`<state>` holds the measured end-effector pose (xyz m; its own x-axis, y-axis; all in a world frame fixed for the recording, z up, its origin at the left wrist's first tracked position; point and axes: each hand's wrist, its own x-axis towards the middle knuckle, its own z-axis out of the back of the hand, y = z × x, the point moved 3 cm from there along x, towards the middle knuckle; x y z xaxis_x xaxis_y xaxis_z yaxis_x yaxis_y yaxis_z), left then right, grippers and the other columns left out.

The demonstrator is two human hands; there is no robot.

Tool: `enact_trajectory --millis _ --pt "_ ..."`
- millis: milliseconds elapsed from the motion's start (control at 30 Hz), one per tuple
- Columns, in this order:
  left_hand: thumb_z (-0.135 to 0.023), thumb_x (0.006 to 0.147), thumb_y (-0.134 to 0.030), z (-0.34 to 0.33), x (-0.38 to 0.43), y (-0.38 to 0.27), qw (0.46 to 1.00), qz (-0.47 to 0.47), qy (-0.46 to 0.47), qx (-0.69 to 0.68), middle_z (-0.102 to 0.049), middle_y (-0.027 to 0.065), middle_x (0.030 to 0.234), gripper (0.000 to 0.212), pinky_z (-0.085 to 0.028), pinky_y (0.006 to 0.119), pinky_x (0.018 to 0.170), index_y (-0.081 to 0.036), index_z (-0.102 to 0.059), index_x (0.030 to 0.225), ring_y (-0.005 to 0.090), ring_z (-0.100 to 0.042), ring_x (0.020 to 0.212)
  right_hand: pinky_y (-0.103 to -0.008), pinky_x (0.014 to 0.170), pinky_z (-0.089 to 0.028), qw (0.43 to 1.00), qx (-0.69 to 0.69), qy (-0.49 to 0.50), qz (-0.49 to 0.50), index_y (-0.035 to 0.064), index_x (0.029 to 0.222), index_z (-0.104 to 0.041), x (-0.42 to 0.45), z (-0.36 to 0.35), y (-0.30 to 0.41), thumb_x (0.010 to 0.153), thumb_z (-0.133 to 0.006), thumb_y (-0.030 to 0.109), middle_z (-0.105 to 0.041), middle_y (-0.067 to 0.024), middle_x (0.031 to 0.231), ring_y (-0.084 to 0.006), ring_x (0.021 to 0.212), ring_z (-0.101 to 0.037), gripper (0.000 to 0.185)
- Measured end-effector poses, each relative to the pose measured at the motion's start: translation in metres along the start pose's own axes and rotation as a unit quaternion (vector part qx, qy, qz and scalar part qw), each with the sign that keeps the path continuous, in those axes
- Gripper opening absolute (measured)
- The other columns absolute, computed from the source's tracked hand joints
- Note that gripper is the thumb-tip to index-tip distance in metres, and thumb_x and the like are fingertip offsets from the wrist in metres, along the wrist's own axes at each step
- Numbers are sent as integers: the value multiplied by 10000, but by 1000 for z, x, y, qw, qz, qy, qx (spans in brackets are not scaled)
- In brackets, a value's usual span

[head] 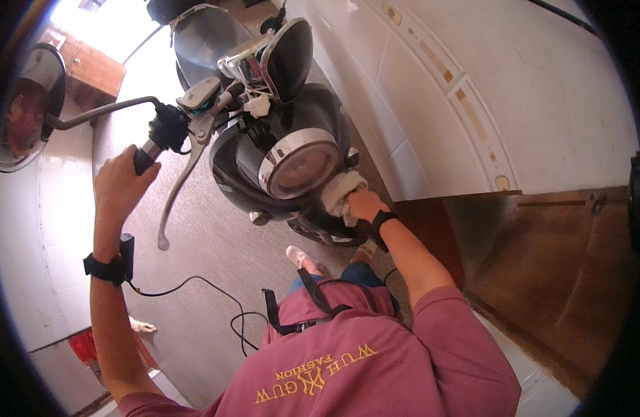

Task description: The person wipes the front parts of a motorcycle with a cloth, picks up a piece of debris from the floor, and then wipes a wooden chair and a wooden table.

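Note:
A dark motor scooter stands before me, its round chrome-rimmed headlight (303, 166) facing me. My left hand (119, 182) is closed around the end of the black handlebar grip (147, 155), beside the silver brake lever (182, 193). In my right hand (369, 205) is a bunched whitish cloth (342, 193). It lies against the dark front body just below and to the right of the headlight, above the front wheel (325, 232). The cloth hides part of the bodywork and some of my fingers.
A round mirror (32, 109) juts out at left on a bent stalk. The tiled wall (398, 104) runs close along the scooter's right side, with a brown wooden door (549, 271) nearer me. A black cable (210, 281) hangs from my left wrist. Another person's foot (143, 326) shows at lower left.

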<state>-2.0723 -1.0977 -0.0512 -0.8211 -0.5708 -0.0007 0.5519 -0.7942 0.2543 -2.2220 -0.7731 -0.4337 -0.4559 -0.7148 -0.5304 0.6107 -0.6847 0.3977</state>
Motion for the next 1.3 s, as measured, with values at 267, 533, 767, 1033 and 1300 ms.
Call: enact_trajectory --millis 267,533,767,1033,1300 --pt "-695 815 -320 -17 15 10 1000 15 8 -23 -587 78 653 301 -438 302 526 -40 -614 889 151 -531 539 -447 893 -480 985 -52 -146 71 -64 1097 -581 57 23 -66 868 -502 119 -573 -262 1137 -395 1033 -549 304" --pt "-664 848 -271 -13 1 26 999 15 16 -32 -486 16 614 244 -354 270 484 -51 -561 875 104 -420 509 -458 817 -488 997 -32 46 51 -26 957 -651 87 -68 -73 793 -526 125 -647 -241 976 -392 916 -613 255" --pt "-644 883 -272 -35 9 42 995 68 62 -28 -526 3 643 260 -406 229 423 -65 -576 1025 72 -469 492 -471 825 -494 975 -19 109 192 30 970 -685 21 -93 27 806 -564 191 -660 -200 992 -357 953 -630 260" --pt "-643 885 -370 -51 14 62 997 60 45 -13 -518 -11 653 348 -378 226 443 -89 -588 1081 68 -441 506 -438 883 -474 996 42 36 66 -13 1213 -519 51 -97 -3 810 -557 168 -542 -238 1200 -358 1075 -549 443" --pt "-634 884 -407 -44 14 58 996 59 53 -29 -503 -14 643 391 -384 216 444 -80 -586 1093 63 -452 510 -486 806 -486 984 108 -2 -142 -71 1076 -597 32 -161 -112 862 -533 157 -633 -267 1008 -425 937 -600 319"
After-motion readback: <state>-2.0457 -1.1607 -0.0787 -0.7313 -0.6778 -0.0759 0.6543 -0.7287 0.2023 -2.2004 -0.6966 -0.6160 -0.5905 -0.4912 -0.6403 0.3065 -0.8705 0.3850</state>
